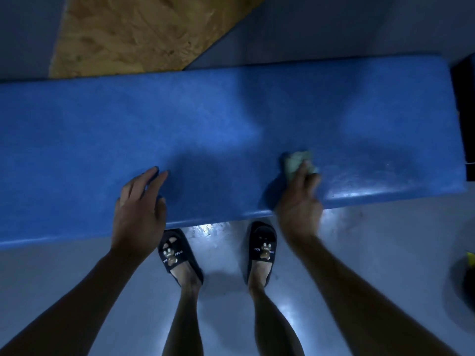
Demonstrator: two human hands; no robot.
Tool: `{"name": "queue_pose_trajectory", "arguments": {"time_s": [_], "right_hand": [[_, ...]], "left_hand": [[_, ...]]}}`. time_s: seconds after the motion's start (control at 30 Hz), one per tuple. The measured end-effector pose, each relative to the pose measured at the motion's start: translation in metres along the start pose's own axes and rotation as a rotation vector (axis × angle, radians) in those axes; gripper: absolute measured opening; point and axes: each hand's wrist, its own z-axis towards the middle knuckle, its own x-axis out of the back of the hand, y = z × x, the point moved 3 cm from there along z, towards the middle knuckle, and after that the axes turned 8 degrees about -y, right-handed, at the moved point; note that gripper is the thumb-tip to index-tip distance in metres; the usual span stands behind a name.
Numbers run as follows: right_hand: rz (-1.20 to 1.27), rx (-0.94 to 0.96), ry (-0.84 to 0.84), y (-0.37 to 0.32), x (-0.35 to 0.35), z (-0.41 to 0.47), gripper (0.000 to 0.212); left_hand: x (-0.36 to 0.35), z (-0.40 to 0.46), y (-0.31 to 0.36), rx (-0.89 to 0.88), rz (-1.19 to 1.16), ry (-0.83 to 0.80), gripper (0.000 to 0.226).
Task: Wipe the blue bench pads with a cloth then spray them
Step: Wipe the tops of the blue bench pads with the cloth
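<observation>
The left hand [140,206] is laid flat on the blue bench pad [231,119] w/ fingers straight and spread, nothing held; the near edge at approx. 7 o'clock of the pad is braced by it. At the pad's 5 o'clock, the right hand [299,201] is seen w/ fingers pressed down over a small pale cloth [299,163] (bunched, only its far part showing past the fingertips). Whether the thumb is curled round the cloth cannot be told; the hand is blurred. A wet sheen is visible on the pad at 4 o'clock, just right of the cloth. No spray bottle is identified in view.

Risks, as judged: the cloth is small and wadded, so strips could be missed btwn passes, esp. the far edge at 12 o'clock. It could also be pushed off the near rim and dropped on the floor [231,253]. The glossy floor may be slippery in slippers [262,245] if weight is leaned forward.
</observation>
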Motion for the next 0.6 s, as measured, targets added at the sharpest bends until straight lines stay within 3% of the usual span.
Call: {"name": "queue_pose_trajectory", "arguments": {"time_s": [0.2,0.3,0.33,0.4,0.47,0.6], "right_hand": [[-0.148,0.567,-0.17,-0.138,-0.046,-0.076,0.074],[-0.231,0.77,-0.085,-0.109,-0.026,-0.052,0.071],[-0.246,0.761,-0.056,-0.085,-0.016,-0.035,0.069],[-0.198,0.518,-0.045,-0.027,0.012,0.001,0.065],[-0.166,0.176,-0.05,0.024,0.039,0.025,0.075],[-0.135,-0.153,-0.031,0.018,0.033,0.023,0.078]], "left_hand": [[0.012,0.006,-0.022,-0.081,0.075,0.05,0.052],[0.022,0.01,-0.033,-0.106,0.082,0.082,0.05],[0.025,0.01,-0.038,-0.108,0.089,0.087,0.05],[0.028,0.01,-0.049,-0.105,0.114,0.076,0.05],[0.03,0.009,-0.059,-0.091,0.13,0.058,0.051],[0.033,0.01,-0.071,-0.069,0.152,0.015,0.052]]}}
